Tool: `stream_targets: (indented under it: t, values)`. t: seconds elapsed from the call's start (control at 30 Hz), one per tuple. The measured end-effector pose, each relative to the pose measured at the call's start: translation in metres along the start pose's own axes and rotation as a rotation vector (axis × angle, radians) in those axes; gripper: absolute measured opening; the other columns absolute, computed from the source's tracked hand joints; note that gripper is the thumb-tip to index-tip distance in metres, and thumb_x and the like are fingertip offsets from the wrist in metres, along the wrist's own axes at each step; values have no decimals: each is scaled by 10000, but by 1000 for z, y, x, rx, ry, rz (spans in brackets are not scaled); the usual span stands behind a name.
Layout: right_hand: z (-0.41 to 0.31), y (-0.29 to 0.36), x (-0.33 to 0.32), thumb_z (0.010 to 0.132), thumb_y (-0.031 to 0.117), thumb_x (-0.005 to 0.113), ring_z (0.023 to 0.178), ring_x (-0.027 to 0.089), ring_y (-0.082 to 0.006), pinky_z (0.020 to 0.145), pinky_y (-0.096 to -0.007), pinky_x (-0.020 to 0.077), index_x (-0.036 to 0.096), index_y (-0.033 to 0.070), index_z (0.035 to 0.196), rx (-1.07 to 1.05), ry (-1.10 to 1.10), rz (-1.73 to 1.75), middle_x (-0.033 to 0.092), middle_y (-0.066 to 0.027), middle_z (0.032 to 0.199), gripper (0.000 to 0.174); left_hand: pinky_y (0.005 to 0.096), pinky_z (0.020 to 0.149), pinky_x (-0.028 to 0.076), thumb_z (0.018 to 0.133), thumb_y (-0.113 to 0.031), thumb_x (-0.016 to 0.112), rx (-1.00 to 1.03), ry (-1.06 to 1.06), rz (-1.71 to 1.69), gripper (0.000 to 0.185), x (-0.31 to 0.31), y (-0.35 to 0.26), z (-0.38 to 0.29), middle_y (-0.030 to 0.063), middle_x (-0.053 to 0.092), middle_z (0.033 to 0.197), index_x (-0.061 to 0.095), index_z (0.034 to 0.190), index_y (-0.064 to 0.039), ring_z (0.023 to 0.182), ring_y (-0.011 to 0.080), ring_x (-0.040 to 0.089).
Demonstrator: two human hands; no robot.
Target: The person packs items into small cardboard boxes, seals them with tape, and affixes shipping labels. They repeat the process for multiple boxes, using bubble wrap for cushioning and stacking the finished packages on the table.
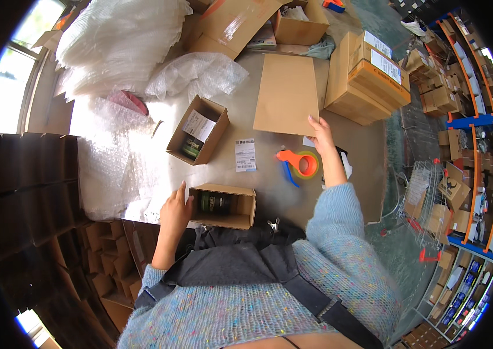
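My right hand (321, 131) grips the lower right corner of a flat cardboard sheet (288, 94). My left hand (177, 208), fingers apart, is at the left end of a small open carton (246, 220) with a dark tub (216, 203) lying in it; whether it touches the carton is unclear. A second open carton (212, 141) stands above it, holding another dark tub (192, 146) and a printed paper slip (198, 125). A printed label sheet (245, 155) lies to its right. Beside my right forearm is an orange and blue tape dispenser (299, 165) with a tape roll.
Stacked bubble wrap (120, 39) fills the table's far left, with more wrap (115, 174) nearer. Closed cartons (360, 78) stand at the right. An open box (303, 28) is at the back. Beyond the table's right edge are a wire cart (423, 205) and shelving (478, 120).
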State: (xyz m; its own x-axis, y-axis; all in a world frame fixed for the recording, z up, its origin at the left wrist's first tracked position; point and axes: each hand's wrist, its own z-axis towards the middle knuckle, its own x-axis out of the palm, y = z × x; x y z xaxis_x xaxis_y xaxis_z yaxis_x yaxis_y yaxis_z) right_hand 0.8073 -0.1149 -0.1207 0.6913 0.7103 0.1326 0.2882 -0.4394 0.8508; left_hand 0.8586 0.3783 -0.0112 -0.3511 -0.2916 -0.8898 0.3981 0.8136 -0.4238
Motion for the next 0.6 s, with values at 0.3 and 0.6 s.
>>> stream_targets:
  t: [0.3,0.6]
  values:
    - [-254,17,65,893,176,751,1067,635,-134,862,-342,552,552,66,1303,16,596,-26,672,-19,1135,469,321,872,547,1034,-410,499,-40,227,-1376,570,-79,-35,69,135,639,1255,459,1454,-27,1075,216,655]
    - [-259,52,116,930,147,700,1001,627,-78,750,-240,545,386,68,1466,-47,568,210,640,-23,1174,626,345,945,527,879,-108,749,81,613,-1408,534,-98,-38,43,143,639,1232,515,1331,54,1119,210,633]
